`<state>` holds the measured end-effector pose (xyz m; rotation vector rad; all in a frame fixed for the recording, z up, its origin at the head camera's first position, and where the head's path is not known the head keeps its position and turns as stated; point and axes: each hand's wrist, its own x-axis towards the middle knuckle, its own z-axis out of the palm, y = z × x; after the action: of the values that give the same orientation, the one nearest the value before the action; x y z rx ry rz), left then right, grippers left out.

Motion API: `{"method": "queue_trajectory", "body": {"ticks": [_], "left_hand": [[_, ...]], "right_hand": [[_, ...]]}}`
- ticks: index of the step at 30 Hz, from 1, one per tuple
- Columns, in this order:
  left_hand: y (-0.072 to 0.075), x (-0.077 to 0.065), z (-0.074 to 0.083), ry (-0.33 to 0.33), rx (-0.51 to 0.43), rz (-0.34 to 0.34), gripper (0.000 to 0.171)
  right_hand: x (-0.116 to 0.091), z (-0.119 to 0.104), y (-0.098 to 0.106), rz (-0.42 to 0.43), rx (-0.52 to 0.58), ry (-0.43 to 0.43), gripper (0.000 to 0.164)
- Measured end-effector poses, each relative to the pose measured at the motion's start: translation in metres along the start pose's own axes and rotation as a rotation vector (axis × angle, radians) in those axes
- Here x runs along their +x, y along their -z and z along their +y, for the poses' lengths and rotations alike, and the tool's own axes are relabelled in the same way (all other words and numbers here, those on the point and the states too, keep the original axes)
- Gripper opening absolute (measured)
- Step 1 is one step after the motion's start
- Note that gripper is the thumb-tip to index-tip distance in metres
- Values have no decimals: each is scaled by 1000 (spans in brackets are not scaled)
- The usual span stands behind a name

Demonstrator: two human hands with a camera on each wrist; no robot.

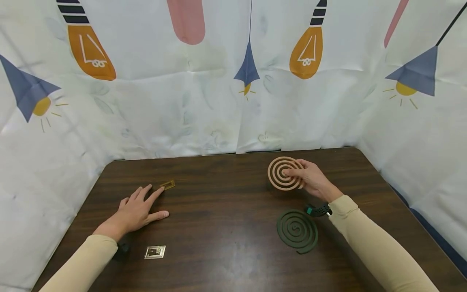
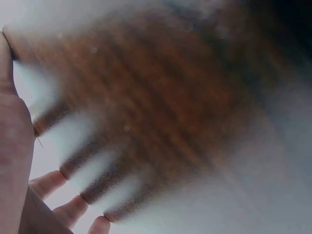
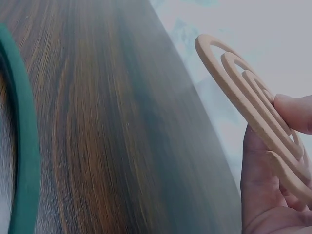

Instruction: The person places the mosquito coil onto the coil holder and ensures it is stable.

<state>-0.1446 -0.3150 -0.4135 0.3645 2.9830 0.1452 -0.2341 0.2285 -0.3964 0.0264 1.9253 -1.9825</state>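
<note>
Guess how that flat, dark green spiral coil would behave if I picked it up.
The dark green spiral coil is probably light, since its strand is thin with gaps between turns. Its narrow turns could snap if bent. It may be fairly stiff: the similar tan spiral coil shows no droop in the right hand.

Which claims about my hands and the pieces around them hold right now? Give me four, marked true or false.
1. The right hand grips the tan flat spiral coil. True.
2. The dark green flat spiral coil lies on the brown wood-grain table. True.
3. The left hand grips the green coil. False: its fingers are spread, close to the small gold-coloured rectangular piece.
4. The green coil lies left of the small silvery rectangular plate. False: it lies right of it.
</note>
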Motion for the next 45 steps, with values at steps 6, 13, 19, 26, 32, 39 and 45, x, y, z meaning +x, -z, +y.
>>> {"method": "queue_trajectory", "body": {"ticks": [6,13,19,26,32,39,45], "left_hand": [[0,-1,1,-1,0,-6,91],[-2,0,4,-3,-5,-5,91],[-5,-1,5,-1,-5,-3,91],[-5,-4,8,-2,-21,-10,90],[-6,-7,7,-2,-20,-8,89],[-4,-5,3,1,-17,-4,88],[2,-3,2,1,-10,-2,88]], "right_hand": [[1,-1,-9,6,16,4,48],[1,-1,-16,43,-17,7,51],[2,-1,-25,40,-10,7,46],[6,-2,-35,32,1,18,45],[10,0,-45,23,8,36,53],[18,-2,-58,7,18,52,46],[26,-8,-71,-33,37,60,43]]}}
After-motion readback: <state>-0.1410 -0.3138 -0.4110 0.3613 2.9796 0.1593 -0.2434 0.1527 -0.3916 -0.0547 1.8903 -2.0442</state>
